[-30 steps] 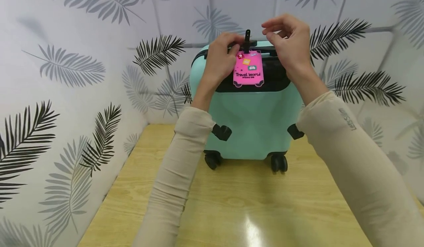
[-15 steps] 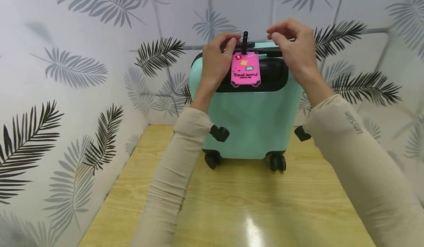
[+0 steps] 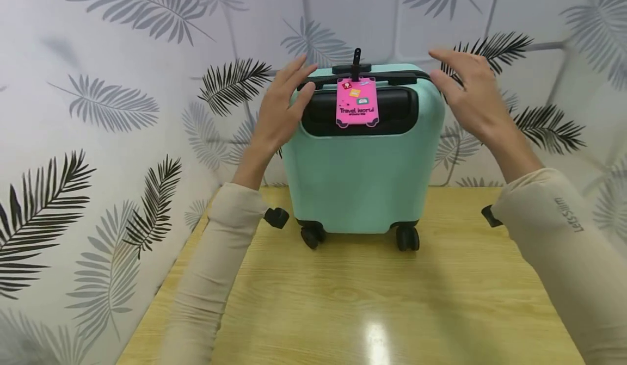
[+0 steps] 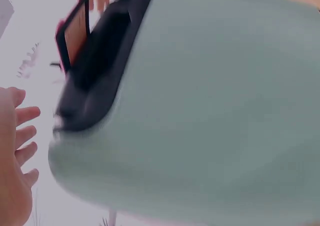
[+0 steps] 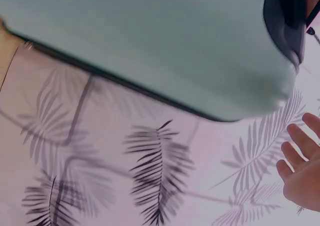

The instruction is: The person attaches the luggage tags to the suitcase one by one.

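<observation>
Suitcase [image 3: 364, 174]: mint green, hard shell, standing upright on its black wheels at the far middle of the wooden table [image 3: 372, 310], close to the leaf-patterned wall [image 3: 98, 98]. Its long axis runs straight up; its broad front faces me.

Handle [image 3: 364, 76]: black bar across the top edge, lying left to right, over a dark recess.

Luggage tag [image 3: 357, 103]: pink, hanging from a black strap at the middle of the handle, flat against the recess.

My left hand [image 3: 279, 109]: fingers straight and spread, holding nothing. It sits at the suitcase's upper left corner, fingertips close to the left end of the handle; from the head view I cannot tell whether they touch the shell. In the left wrist view the palm stands just apart from the rounded corner.

My right hand [image 3: 472, 96]: fingers straight and relaxed, holding nothing, beside the upper right corner and a little apart from it.

Key relation: the suitcase stands between my two palms, its top corners facing inward to each. The tag lies midway along the handle, to the right of my left fingers and to the left of my right; the left hand looks slightly nearer.
</observation>
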A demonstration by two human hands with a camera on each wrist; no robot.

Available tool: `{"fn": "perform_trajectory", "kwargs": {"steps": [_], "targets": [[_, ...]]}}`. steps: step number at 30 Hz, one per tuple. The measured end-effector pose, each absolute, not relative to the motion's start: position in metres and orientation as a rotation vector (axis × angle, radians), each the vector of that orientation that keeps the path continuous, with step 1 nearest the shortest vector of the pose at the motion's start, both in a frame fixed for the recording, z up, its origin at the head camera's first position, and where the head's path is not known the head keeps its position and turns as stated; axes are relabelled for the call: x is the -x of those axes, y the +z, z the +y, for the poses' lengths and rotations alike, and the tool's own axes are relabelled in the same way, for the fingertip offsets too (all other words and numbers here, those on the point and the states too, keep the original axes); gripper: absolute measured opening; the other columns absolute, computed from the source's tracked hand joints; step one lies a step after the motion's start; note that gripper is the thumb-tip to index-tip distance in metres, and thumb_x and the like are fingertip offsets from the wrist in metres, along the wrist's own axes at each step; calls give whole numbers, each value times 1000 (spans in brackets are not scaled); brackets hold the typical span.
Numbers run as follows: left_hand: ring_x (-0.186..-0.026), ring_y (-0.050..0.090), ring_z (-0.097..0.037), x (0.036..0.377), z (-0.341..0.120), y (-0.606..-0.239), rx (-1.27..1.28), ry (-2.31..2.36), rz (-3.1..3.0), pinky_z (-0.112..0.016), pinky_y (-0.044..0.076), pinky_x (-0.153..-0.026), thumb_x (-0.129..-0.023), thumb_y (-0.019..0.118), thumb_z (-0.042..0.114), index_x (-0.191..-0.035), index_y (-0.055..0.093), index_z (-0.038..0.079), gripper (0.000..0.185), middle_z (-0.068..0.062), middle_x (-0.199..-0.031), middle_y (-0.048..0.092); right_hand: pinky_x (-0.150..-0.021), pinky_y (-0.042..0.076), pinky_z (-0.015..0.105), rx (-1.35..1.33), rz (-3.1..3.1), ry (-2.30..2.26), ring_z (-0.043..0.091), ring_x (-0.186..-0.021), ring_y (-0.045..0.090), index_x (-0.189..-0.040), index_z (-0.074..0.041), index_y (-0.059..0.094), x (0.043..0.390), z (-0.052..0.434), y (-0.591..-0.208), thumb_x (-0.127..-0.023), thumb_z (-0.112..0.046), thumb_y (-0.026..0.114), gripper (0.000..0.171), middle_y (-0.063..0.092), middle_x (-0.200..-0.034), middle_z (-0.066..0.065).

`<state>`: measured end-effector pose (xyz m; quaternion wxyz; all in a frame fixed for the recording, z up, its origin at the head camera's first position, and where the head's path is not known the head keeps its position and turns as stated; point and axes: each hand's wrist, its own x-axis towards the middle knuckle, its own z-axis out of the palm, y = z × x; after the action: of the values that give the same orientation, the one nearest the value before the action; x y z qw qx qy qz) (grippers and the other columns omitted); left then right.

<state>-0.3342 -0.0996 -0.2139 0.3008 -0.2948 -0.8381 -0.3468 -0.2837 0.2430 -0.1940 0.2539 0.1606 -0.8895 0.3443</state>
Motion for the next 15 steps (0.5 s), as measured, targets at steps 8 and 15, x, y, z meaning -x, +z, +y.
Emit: {"fn": "perform_trajectory", "kwargs": {"steps": [8, 15], "targets": [[-161, 12, -20, 339, -147, -244, 732, -701, -2408, -42, 1, -129, -113, 39, 35, -163, 37, 15, 54, -5, -172, 26, -126, 8, 59, -440, -2458, 674, 42, -156, 20, -166, -18, 28, 282, 287, -236, -110, -38, 35, 60, 29, -169, 16], [-161, 4, -19, 338, -181, -268, 704, -603, -2571, -48, -5, -128, -115, 29, 39, -167, 24, 19, 56, -3, -174, 16, -126, -2, 59, -484, -2650, 453, 41, -159, 2, -168, -15, 16, 282, 312, -268, -112, -48, 25, 65, 9, -174, 15]]}}
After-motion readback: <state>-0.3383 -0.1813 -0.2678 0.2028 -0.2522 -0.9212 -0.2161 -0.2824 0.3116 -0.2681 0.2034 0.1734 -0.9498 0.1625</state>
